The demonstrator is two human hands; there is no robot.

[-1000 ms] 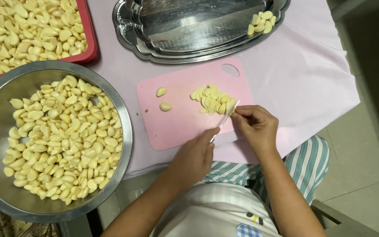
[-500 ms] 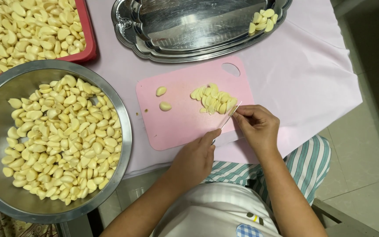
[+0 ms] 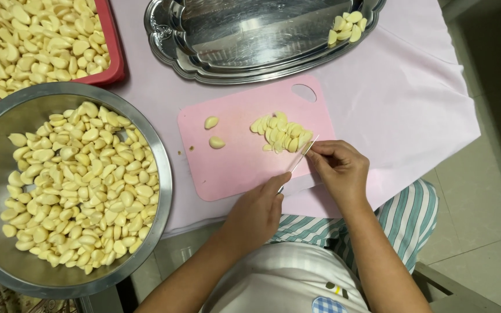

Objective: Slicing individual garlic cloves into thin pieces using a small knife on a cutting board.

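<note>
A pink cutting board (image 3: 233, 168) lies on a pale pink cloth. On it are a pile of sliced garlic (image 3: 279, 133) and two whole peeled cloves (image 3: 211, 123). My left hand (image 3: 256, 214) grips the handle of a thin knife (image 3: 302, 155), whose blade slants up to the right edge of the pile. My right hand (image 3: 337, 171) is at the board's right edge, fingertips pinched against the blade on a garlic piece that they mostly hide.
A large steel bowl (image 3: 158, 191) of peeled cloves sits at the left, and a red tray (image 3: 117, 52) of cloves at the top left. A silver platter (image 3: 204, 58) with several cloves lies behind the board. The table edge runs just under my hands.
The knife blade and both hands have shifted only slightly by the garlic pile. The pile and the two loose cloves stay put.
</note>
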